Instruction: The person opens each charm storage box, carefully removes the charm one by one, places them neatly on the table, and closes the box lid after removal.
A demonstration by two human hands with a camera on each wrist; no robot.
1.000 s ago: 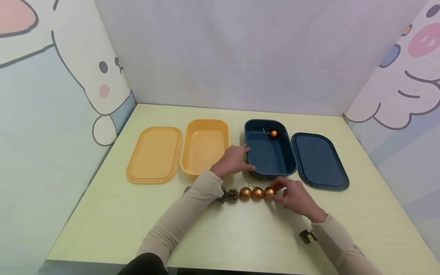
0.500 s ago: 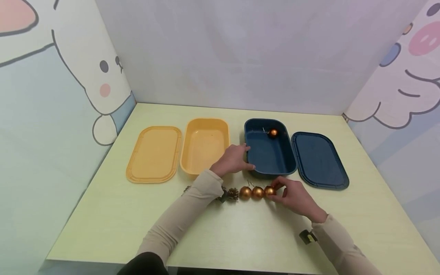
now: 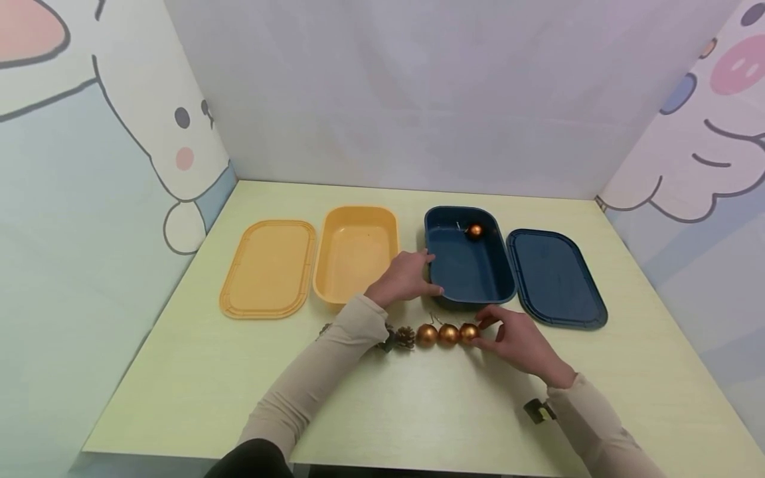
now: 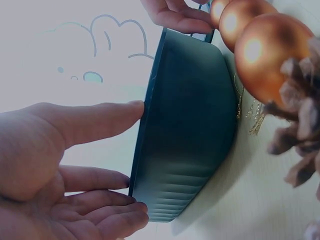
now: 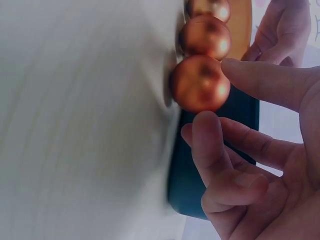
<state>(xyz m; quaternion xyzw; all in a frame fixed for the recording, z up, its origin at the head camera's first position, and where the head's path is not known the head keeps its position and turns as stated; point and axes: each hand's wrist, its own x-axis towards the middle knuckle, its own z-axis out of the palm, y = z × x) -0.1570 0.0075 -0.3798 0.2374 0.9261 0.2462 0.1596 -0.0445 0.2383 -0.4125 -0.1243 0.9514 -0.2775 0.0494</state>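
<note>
A dark blue box (image 3: 472, 293) stands right of centre, with one copper bauble (image 3: 475, 231) inside near its back. My left hand (image 3: 406, 277) touches the box's near-left corner; in the left wrist view its thumb (image 4: 107, 120) is straight, tip against the rim. In front of the box, several copper baubles (image 3: 448, 334) lie in a row, the rightmost between the thumb and index fingertip of my right hand (image 3: 518, 340). The right wrist view has those fingertips on the bauble's (image 5: 200, 84) edge. Left of the row is a pine cone (image 3: 405, 338); my left forearm hides other pieces.
A yellow box (image 3: 357, 255) is left of the blue one, its yellow lid (image 3: 269, 269) flat beside it. The blue lid (image 3: 557, 279) lies to the right of the blue box. Cartoon-printed walls surround the pale table (image 3: 406, 411).
My right hand has shifted very slightly right, and its fingertips cover less of the rightmost bauble. The left hand and the boxes stay where they were.
</note>
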